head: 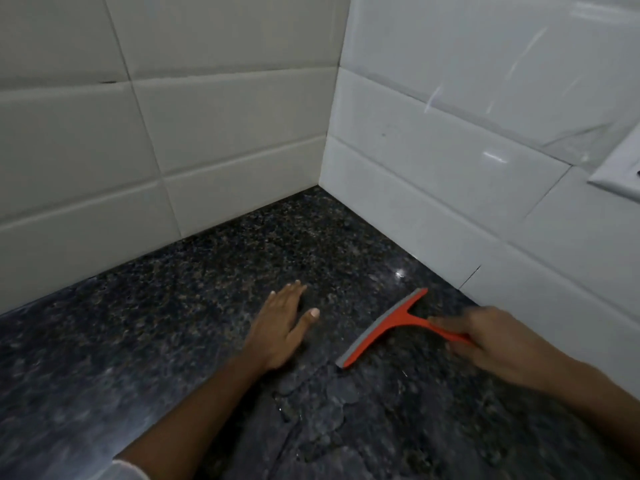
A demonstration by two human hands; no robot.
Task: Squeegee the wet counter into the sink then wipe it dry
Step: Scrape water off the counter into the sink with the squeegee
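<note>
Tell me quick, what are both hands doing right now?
Left hand: open, flat on the counter, holding nothing.
Right hand: closed around the handle of the orange squeegee.

Dark speckled counter (173,323), wet patches near front; squeegee (384,329) blade down near right wall edge; left hand (282,323) flat mid-counter.

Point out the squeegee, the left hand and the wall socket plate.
squeegee (398,320): head view, on the orange neck where handle meets blade.
left hand (280,327): head view, on the back of the hand.
wall socket plate (620,168): head view, on its white face.
</note>
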